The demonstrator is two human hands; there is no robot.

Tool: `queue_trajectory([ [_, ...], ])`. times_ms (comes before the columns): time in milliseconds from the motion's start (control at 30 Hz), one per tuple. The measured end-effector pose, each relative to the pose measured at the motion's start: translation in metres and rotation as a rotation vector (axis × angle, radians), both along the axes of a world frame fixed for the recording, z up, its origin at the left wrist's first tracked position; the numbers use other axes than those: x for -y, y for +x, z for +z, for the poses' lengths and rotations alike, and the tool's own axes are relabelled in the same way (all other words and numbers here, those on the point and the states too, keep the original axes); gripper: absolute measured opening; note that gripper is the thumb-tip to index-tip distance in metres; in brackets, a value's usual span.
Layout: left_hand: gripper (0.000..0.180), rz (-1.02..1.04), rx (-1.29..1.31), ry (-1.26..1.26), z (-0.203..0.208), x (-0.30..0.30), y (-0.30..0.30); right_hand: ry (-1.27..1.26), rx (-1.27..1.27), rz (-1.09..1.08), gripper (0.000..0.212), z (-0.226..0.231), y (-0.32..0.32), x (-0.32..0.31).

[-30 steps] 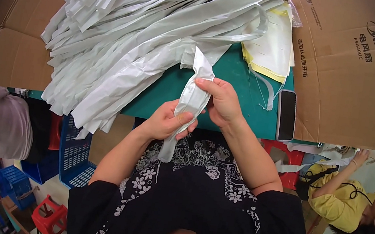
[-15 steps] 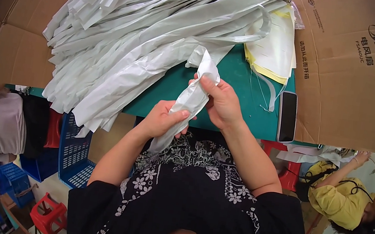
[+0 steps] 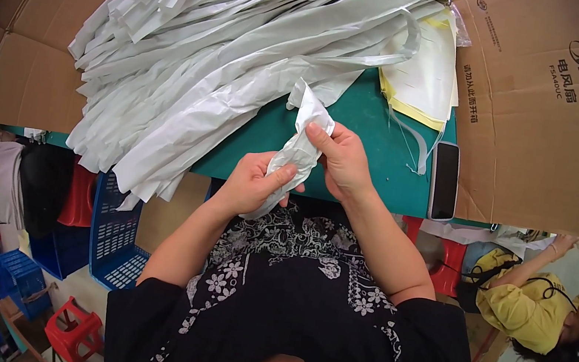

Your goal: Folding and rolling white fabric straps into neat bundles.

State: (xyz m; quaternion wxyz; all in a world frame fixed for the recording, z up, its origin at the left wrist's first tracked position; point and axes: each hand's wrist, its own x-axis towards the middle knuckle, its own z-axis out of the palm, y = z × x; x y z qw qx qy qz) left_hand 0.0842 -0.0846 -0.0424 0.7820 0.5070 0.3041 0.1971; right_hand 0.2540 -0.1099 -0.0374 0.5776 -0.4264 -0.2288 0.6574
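Both hands [image 3: 248, 182] [image 3: 344, 163] clamp a crumpled white strip [image 3: 300, 151] as I watch, the white pile [image 3: 223, 74] at eleven o'clock on the counter [image 3: 388, 173].

From here I see a green counter [image 3: 388, 181] under the work. Ahead of the left hand [image 3: 253, 182] and spreading across to its left, a big heap of long, creased white strips [image 3: 234, 53] lies fanned over it. Ahead and right of the right hand [image 3: 343, 161] sit yellow-edged white sheets [image 3: 423, 74]; closer to that hand, a smartphone [image 3: 444, 182], dark screen up.
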Motion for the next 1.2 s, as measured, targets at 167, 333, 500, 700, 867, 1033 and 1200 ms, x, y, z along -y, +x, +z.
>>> queue_trajectory([
  [167,0.028,-0.028,0.022,0.017,0.001,-0.001,-0.001,0.013,0.095,-0.057,0.018,0.000,-0.007,-0.001],
  [333,0.031,-0.036,0.121,-0.083,0.004,0.008,0.001,0.025,0.069,-0.160,0.017,0.003,-0.003,-0.007],
  [500,0.032,-0.055,0.123,-0.047,0.001,0.006,-0.003,0.000,-0.019,-0.089,0.017,0.006,-0.001,-0.004],
  [700,0.032,-0.067,0.095,-0.118,-0.003,0.007,-0.002,0.003,0.290,0.198,0.023,0.004,0.006,0.011],
  [867,0.031,-0.030,0.061,-0.141,-0.001,0.007,0.005,0.049,0.418,0.026,0.016,0.007,0.004,0.012],
  [1033,0.030,-0.020,0.050,-0.090,-0.012,0.007,-0.002,0.042,0.341,0.008,0.021,0.003,0.014,0.003],
  [1200,0.027,-0.014,0.027,-0.004,-0.018,0.005,-0.005,-0.062,0.233,0.118,0.024,0.004,0.019,-0.001],
])
